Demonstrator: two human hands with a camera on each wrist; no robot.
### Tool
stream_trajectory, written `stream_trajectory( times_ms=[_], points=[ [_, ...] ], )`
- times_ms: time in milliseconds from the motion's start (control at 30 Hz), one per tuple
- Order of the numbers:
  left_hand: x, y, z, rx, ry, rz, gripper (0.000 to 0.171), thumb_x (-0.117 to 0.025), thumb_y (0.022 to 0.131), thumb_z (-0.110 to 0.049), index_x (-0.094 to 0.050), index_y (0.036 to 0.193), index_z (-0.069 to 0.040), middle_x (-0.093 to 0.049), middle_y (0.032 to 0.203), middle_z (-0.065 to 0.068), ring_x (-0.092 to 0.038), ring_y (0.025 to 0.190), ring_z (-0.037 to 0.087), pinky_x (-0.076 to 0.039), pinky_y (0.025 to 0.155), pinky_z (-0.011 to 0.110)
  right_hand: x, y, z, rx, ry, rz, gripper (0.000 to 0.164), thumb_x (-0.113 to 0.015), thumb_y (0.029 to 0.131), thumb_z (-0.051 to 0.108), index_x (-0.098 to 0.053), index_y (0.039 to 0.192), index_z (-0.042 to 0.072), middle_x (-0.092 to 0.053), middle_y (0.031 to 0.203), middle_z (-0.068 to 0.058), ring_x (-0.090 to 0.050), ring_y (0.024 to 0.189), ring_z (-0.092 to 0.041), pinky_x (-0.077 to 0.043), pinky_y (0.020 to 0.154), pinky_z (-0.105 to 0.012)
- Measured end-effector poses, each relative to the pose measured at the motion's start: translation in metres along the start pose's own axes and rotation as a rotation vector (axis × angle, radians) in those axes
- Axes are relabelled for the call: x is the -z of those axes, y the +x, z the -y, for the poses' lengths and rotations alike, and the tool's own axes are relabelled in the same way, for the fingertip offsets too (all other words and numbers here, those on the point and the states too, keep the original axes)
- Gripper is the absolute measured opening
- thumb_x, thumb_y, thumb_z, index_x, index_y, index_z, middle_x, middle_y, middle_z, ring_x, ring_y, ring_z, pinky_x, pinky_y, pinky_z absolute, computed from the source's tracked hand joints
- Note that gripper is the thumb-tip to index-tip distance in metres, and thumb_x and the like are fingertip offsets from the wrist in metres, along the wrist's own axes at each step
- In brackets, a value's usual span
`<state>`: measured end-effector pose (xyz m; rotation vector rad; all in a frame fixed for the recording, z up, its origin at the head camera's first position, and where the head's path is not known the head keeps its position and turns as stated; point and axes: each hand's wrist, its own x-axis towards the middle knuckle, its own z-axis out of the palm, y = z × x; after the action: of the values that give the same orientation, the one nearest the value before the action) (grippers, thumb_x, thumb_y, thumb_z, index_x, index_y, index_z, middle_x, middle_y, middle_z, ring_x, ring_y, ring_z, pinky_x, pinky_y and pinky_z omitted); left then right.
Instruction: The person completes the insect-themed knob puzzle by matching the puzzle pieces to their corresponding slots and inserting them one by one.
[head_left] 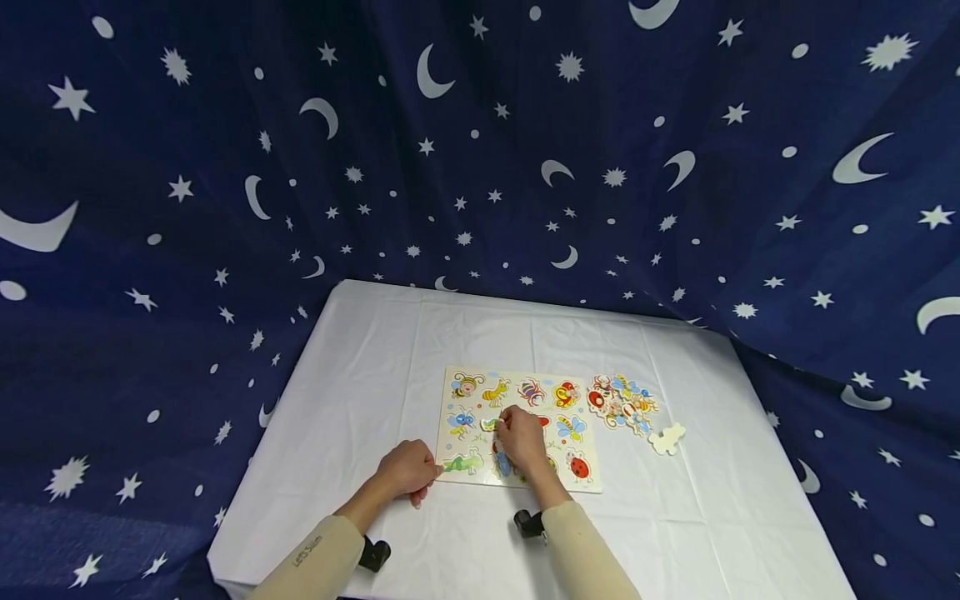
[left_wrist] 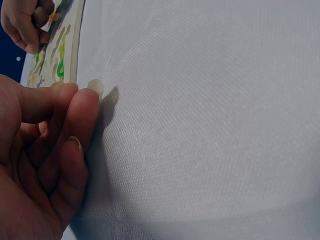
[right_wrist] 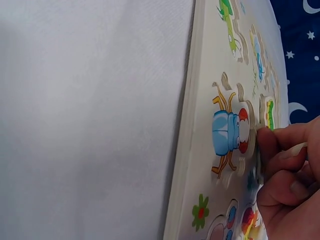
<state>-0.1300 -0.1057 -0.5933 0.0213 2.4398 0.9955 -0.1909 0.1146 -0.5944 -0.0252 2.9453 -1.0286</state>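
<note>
A wooden insect puzzle board [head_left: 555,482] lies on the white-covered table. My right hand [head_left: 522,437] reaches over its middle, thumb and fingertips pinching the edge of a small green caterpillar puzzle piece [head_left: 489,425]. The right wrist view shows this caterpillar piece [right_wrist: 270,114] at its recess, beside my curled right fingers [right_wrist: 285,195]. At the board's near left corner is my left hand [head_left: 408,467], fingers curled and tips gripping the edge. Close to it is the green grasshopper picture [head_left: 463,461]. A blue beetle [right_wrist: 227,132] sits nearer the board's front edge.
Right of the board lies a heap of loose insect pieces [head_left: 622,404]. One pale piece [head_left: 666,439] rests plain side up beside it. A dark blue curtain [head_left: 480,208] with moons and stars hangs around the table [head_left: 360,350].
</note>
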Motion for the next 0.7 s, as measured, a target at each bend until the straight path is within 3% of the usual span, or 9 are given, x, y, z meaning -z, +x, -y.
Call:
stream_trajectory(
  times_ms=[400, 700],
  points=[
    [-0.0010, -0.0018, 0.0000, 0.001, 0.006, 0.006, 0.033, -0.061, 0.087, -0.025, -0.056, 0.057, -0.012, -0.056, 0.043, 0.001, -0.058, 0.036, 0.016, -0.038, 0.035, 0.024, -0.0048, 0.0002, 0.0024, 0.010, -0.062, -0.023, 0.005, -0.064, 0.078, 0.013, -0.060, 0.075, 0.012, -0.055, 0.060, 0.003, -0.049, 0.056, -0.011, -0.038, 0.053, -0.026],
    [-0.0015, -0.0024, -0.0012, 0.002, 0.015, -0.004, 0.033, -0.061, 0.087, -0.025, -0.057, 0.057, -0.011, -0.056, 0.043, 0.001, -0.058, 0.035, 0.016, -0.036, 0.035, 0.024, -0.0041, -0.0022, 0.0086, 0.036, -0.144, -0.068, 0.006, -0.063, 0.075, 0.009, -0.061, 0.069, 0.010, -0.060, 0.062, -0.003, -0.057, 0.059, -0.020, -0.044, 0.055, -0.034]
  ],
)
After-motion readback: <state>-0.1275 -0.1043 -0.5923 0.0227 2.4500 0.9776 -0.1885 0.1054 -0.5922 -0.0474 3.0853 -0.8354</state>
